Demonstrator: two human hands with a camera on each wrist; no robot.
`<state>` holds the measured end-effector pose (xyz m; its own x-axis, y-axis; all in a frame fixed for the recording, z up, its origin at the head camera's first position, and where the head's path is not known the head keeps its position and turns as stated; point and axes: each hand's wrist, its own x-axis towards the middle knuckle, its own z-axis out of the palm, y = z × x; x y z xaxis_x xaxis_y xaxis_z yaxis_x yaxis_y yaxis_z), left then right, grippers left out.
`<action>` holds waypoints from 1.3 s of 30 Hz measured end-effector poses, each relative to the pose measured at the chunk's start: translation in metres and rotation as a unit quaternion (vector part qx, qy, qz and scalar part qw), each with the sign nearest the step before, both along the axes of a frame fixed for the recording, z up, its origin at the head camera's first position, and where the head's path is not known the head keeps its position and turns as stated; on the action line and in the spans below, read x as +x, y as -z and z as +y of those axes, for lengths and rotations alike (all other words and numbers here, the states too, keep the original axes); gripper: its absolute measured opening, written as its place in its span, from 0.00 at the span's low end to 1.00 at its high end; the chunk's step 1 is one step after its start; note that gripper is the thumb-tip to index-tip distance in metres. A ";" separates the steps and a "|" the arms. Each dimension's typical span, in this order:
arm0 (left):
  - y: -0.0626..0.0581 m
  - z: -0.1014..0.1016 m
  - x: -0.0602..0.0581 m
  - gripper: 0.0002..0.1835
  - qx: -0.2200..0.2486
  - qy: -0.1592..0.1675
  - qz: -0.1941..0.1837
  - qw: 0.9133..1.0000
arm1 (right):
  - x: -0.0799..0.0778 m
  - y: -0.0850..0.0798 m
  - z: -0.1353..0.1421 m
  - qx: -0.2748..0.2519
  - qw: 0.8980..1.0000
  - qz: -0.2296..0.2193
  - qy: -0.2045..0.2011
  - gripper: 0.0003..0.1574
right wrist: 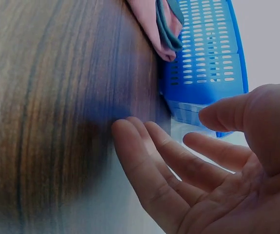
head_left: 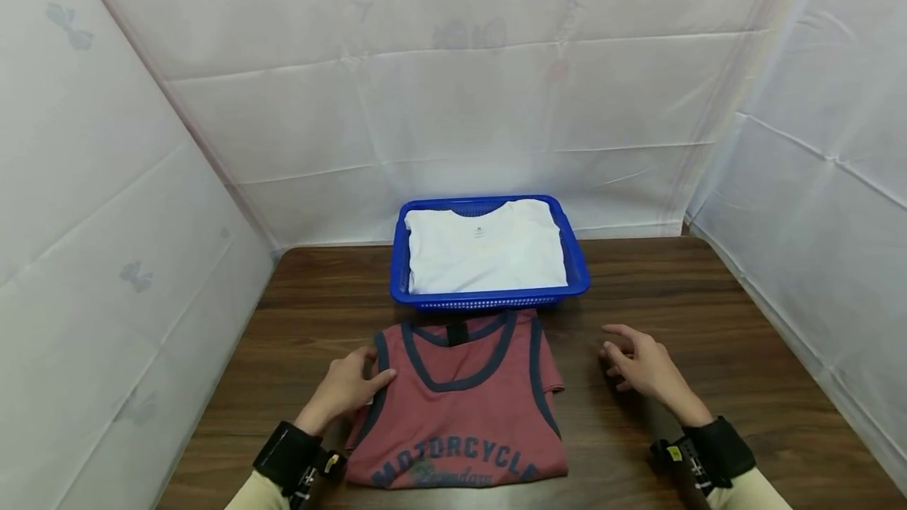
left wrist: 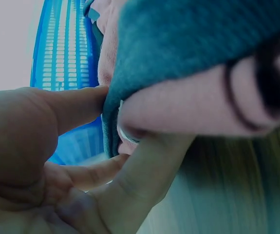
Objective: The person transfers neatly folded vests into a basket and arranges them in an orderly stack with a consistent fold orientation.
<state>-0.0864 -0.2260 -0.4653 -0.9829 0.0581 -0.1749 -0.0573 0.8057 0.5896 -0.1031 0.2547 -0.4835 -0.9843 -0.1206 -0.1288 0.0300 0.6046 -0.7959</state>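
Observation:
A red tank top (head_left: 468, 408) with dark trim and "MOTORCYCLE" lettering lies folded on the table, its neckline toward the back. My left hand (head_left: 346, 386) pinches its left edge near the armhole. Seen from the left wrist, the thumb (left wrist: 84, 105) presses on the dark trim while other fingers (left wrist: 149, 170) reach under the folded cloth; their tips are hidden. To the right of the top, my right hand (head_left: 645, 366) hovers over the wood, apart from the cloth. Its fingers (right wrist: 183, 161) are loosely bent and hold nothing.
Behind the tank top stands a blue plastic basket (head_left: 579, 278) holding a folded white shirt (head_left: 489, 250). Both are on a dark wooden table (head_left: 319, 297). Pale sheets (head_left: 460, 116) hang at the back and both sides.

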 end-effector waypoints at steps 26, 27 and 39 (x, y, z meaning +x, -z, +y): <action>0.010 0.053 -0.009 0.28 0.112 0.010 -0.055 0.992 | -0.019 -0.005 -0.013 0.054 0.998 -0.009 -0.001 0.27; 0.010 0.054 -0.009 0.28 0.112 0.011 -0.054 0.992 | -0.020 -0.005 -0.015 0.062 0.998 -0.006 0.000 0.27; 0.009 0.050 -0.011 0.28 0.151 0.004 -0.069 0.986 | -0.035 -0.002 -0.037 0.118 0.992 0.036 -0.029 0.31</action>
<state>-0.0977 -0.1758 -0.4747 -0.9501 0.1358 -0.2809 -0.1483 0.5956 0.7895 -0.1383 0.2181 -0.4811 -0.9842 -0.1523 -0.0906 -0.0615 0.7728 -0.6316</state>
